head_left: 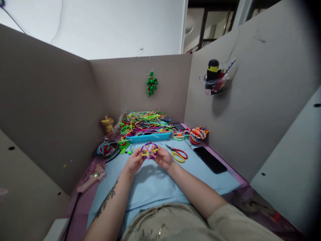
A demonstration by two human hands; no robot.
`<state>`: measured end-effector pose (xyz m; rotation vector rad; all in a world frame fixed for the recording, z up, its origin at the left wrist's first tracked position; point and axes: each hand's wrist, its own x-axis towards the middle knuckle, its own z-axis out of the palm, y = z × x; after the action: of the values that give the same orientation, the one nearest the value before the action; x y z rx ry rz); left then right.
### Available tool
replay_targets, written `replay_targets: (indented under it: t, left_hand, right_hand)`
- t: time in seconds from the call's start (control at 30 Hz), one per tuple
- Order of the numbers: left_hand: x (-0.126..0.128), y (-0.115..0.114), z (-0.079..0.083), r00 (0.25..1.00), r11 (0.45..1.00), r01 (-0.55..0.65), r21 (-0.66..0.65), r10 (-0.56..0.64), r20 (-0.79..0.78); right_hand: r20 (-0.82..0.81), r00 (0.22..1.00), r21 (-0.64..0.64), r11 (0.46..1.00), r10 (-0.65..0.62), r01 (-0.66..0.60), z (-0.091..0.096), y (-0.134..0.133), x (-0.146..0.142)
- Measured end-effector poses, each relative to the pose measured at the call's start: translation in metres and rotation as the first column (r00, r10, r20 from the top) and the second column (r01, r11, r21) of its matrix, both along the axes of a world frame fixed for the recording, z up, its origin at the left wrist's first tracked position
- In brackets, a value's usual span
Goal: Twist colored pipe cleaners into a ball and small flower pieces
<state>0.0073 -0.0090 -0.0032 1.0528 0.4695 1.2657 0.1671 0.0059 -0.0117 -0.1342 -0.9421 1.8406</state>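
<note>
Between my two hands I hold up an openwork ball (149, 151) of purple, pink and yellow strips, which look like pipe cleaners. My left hand (135, 160) grips its left side with fingers closed on the rim. On the other side, my right hand (163, 158) pinches the right edge of the ball. It hangs above the light blue cloth (150, 187), a shadow beneath it. Scissors (178, 154) with one red and one yellow handle lie just right of my right hand, blades pointing away to the left.
A blue tray (150, 137) fronts a heap of coloured strips (144, 122). To the right lie a black phone (210, 160) and a colourful woven piece (198, 135). On the left are a pink glue gun (92, 180) and a dark bowl (96, 152). Grey panels (165, 83) enclose the table.
</note>
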Motion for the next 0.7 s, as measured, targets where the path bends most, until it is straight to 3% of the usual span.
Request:
replay_targets:
  t: [0.17, 0.23, 0.3, 0.33, 0.4, 0.47, 0.5, 0.53, 0.6, 0.7]
  left_hand:
    - [-0.002, 0.004, 0.001, 0.998, 0.996, -0.053, -0.078, 0.05, -0.044]
    - [-0.004, 0.008, 0.001, 0.986, 0.99, -0.123, -0.07, 0.114, -0.119]
    - [-0.006, 0.009, 0.002, 0.922, 0.953, -0.301, 0.046, 0.303, -0.242]
    - [-0.007, 0.009, 0.002, 0.846, 0.9, -0.404, 0.162, 0.435, -0.309]
    - [-0.008, 0.005, 0.003, 0.619, 0.725, -0.507, 0.466, 0.683, -0.389]
    - [-0.005, 0.0, 0.003, 0.41, 0.54, -0.419, 0.73, 0.83, -0.378]
    - [-0.003, -0.003, 0.003, 0.338, 0.473, -0.346, 0.811, 0.869, -0.362]
    - [-0.001, -0.006, 0.003, 0.285, 0.425, -0.274, 0.863, 0.893, -0.349]
    - [0.003, -0.009, 0.003, 0.21, 0.366, -0.179, 0.913, 0.921, -0.328]
    - [0.007, -0.009, 0.001, 0.132, 0.347, -0.128, 0.929, 0.934, -0.331]
  right_hand:
    - [0.06, 0.997, 0.044, 0.998, -0.043, 0.041, 0.0, 0.004, 0.003]
    - [0.157, 0.977, 0.097, 0.986, -0.148, 0.133, 0.0, 0.008, 0.006]
    - [0.287, 0.892, 0.232, 0.929, -0.35, 0.29, 0.001, 0.01, 0.009]
    - [0.344, 0.801, 0.344, 0.86, -0.489, 0.377, 0.001, 0.01, 0.01]
    - [0.373, 0.533, 0.625, 0.63, -0.759, 0.461, 0.002, 0.007, 0.011]
    - [0.291, 0.29, 0.848, 0.386, -0.912, 0.363, 0.002, 0.002, 0.01]
    - [0.243, 0.216, 0.912, 0.298, -0.946, 0.282, 0.001, -0.001, 0.008]
    - [0.207, 0.174, 0.95, 0.241, -0.963, 0.2, 0.001, -0.003, 0.006]
    - [0.171, 0.133, 0.98, 0.183, -0.976, 0.083, 0.0, -0.006, 0.002]
    - [0.165, 0.088, 0.985, 0.169, -0.982, 0.042, -0.003, -0.007, -0.002]
